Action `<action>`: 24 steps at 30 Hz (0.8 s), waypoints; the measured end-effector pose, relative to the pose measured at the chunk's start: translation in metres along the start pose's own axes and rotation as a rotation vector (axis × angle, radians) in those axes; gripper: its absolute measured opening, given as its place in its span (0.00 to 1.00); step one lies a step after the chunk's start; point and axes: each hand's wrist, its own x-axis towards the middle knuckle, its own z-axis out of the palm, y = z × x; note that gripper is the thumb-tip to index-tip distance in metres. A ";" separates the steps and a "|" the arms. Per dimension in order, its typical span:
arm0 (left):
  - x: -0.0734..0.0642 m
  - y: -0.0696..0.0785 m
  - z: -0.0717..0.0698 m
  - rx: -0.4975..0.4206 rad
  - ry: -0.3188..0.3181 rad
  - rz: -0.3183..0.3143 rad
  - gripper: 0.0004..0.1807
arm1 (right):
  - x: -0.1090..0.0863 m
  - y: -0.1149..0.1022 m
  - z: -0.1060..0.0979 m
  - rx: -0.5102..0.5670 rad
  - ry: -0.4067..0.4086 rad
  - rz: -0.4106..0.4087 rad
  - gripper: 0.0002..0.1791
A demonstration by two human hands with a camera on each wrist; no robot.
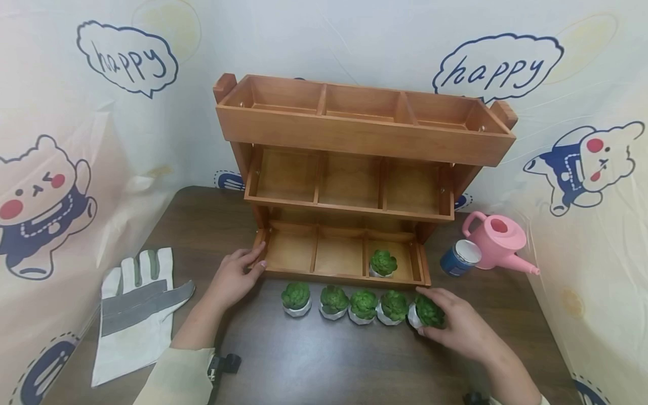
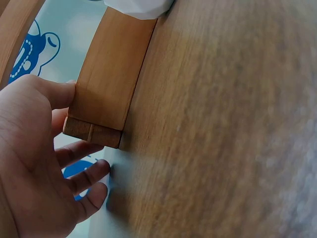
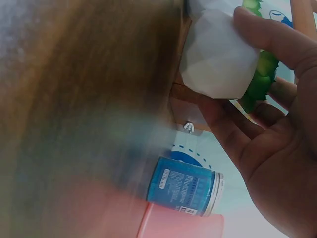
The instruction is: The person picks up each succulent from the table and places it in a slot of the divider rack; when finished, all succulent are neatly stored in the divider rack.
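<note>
My right hand (image 1: pixel 463 323) pinches the rightmost potted succulent (image 1: pixel 428 310) between thumb and fingers. Its white faceted pot (image 3: pixel 218 57) fills the grasp in the right wrist view. To its left, several similar succulents (image 1: pixel 363 304) stand in a row before a three-tier wooden planter stand (image 1: pixel 364 132). Another succulent (image 1: pixel 383 262) sits in the right compartment of the bottom tier. My left hand (image 1: pixel 235 281) holds the left end of that tier. In the left wrist view, the thumb lies on the wooden front board (image 2: pixel 111 74) and the other fingers reach behind the end.
Right of the stand are a blue can (image 1: pixel 458 260) with a pale lid and a pink watering can (image 1: pixel 498 239). A white and grey work glove (image 1: pixel 136 315) lies at the left of the dark wooden table (image 1: pixel 304 365). Printed cloth (image 1: pixel 324 34) hangs behind.
</note>
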 end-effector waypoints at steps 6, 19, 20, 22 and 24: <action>0.000 0.000 -0.001 0.003 0.001 0.005 0.32 | 0.001 -0.003 -0.007 -0.021 0.030 -0.038 0.43; 0.000 0.001 -0.001 0.007 -0.006 -0.004 0.32 | 0.004 -0.014 -0.019 -0.055 0.105 -0.110 0.43; 0.000 0.001 -0.001 0.008 -0.006 -0.005 0.32 | 0.005 -0.015 -0.020 -0.059 0.105 -0.113 0.42; 0.000 0.001 -0.001 0.008 -0.006 -0.006 0.32 | 0.005 -0.016 -0.021 -0.068 0.106 -0.115 0.42; -0.001 0.001 -0.001 0.007 -0.004 -0.001 0.32 | 0.006 -0.018 -0.023 -0.074 0.106 -0.112 0.41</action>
